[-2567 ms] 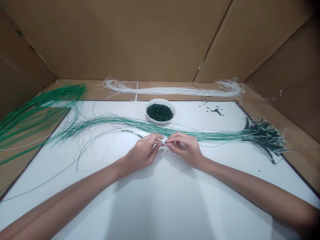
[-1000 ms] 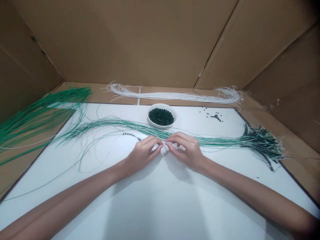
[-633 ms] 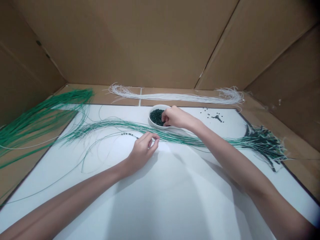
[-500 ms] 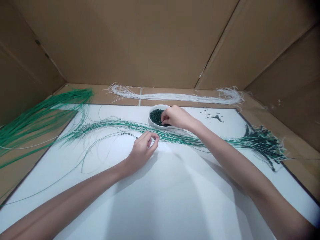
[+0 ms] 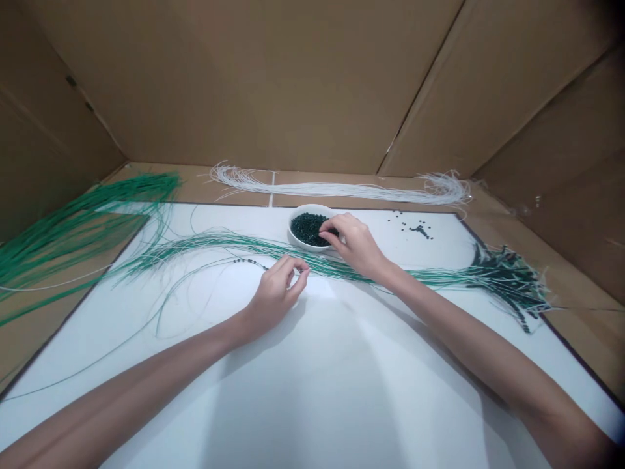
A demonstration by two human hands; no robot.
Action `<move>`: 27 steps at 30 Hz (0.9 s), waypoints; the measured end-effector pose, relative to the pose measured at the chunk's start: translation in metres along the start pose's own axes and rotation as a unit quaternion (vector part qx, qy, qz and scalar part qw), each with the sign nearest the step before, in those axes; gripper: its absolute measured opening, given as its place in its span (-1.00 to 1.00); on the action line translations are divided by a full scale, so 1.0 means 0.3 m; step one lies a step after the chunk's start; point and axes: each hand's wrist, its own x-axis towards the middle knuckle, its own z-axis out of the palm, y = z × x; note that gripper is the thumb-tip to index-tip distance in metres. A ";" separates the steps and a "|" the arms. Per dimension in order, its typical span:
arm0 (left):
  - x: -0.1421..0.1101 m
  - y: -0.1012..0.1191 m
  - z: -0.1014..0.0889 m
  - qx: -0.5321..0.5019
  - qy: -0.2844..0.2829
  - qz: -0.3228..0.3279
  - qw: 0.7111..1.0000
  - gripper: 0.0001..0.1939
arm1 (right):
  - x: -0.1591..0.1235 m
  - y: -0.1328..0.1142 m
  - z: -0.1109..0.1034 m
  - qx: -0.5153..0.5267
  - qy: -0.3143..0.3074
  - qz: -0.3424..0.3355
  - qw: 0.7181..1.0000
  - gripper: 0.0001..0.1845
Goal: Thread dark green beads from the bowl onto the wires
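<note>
My left hand (image 5: 280, 290) pinches the end of a thin green string (image 5: 205, 266) between thumb and forefinger. Several dark beads (image 5: 250, 262) are threaded on it, just left of the fingers. A white bowl (image 5: 294, 242) full of dark green beads (image 5: 308, 228) stands beyond that hand. Over the bowl's right side, my right hand (image 5: 354, 241) has its thumb and fingertips together at the beads; anything between them is too small to make out. A long bundle of green and white strings (image 5: 254, 245) runs across the board, between my left hand and the bowl.
On the right, the bundle ends in a thick cluster of beaded tips (image 5: 510, 280). Loose beads (image 5: 420, 230) lie right of the bowl. White strings (image 5: 342, 189) stretch along the back, and loose green strings (image 5: 97, 215) spread at the left. Cardboard walls (image 5: 254, 85) surround the white board (image 5: 293, 391).
My right hand has drawn back a little toward the bowl's right rim, fingertips lifting from deeper among the beads. My left hand keeps its pinch on the string almost in place.
</note>
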 end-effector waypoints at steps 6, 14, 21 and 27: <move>-0.003 0.010 -0.004 -0.008 0.037 0.025 0.999 -0.96 | -0.146 -0.109 0.007 0.216 0.042 0.085 0.972 -0.89; -0.013 0.011 -0.003 -0.009 0.009 0.104 0.995 -0.96 | -0.252 -0.171 0.059 0.442 0.037 0.270 0.855 -0.85; -0.015 0.004 -0.001 -0.015 0.001 0.108 0.994 -0.95 | -0.242 -0.165 0.052 0.462 0.039 0.308 0.831 -0.84; -0.015 0.004 0.001 -0.014 0.001 0.111 0.994 -0.95 | -0.250 -0.162 0.055 0.472 0.045 0.309 0.825 -0.87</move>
